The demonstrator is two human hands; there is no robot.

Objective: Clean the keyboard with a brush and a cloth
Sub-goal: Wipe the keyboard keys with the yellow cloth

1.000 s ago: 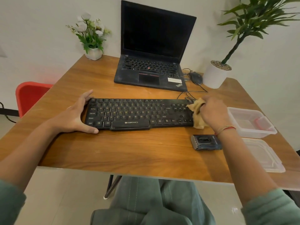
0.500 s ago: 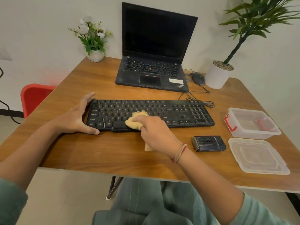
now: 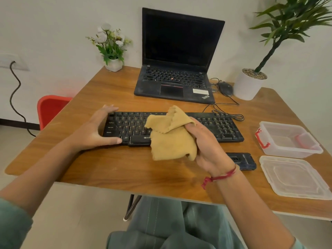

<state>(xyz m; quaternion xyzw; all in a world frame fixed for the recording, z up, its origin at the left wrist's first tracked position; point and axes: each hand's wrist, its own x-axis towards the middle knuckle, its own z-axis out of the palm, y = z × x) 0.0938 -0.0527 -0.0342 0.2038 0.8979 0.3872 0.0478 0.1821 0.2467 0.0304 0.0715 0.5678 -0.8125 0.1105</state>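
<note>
Wooden table [image 3: 125, 169] bears the keyboard [image 3: 222, 126]; I see left hand [image 3: 93, 132], fingers straight, bracing its left end, right hand [image 3: 206, 142] clutching cloth [image 3: 170, 137] above it.

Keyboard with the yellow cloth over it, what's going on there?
A person is cleaning the keyboard on the table. Their left hand rests against its left end, steadying it. Their right hand grips a yellow cloth, bunched and seemingly lifted off the keys right now. A small dark block, possibly the brush, lies untouched on the table beside the right wrist.
</note>
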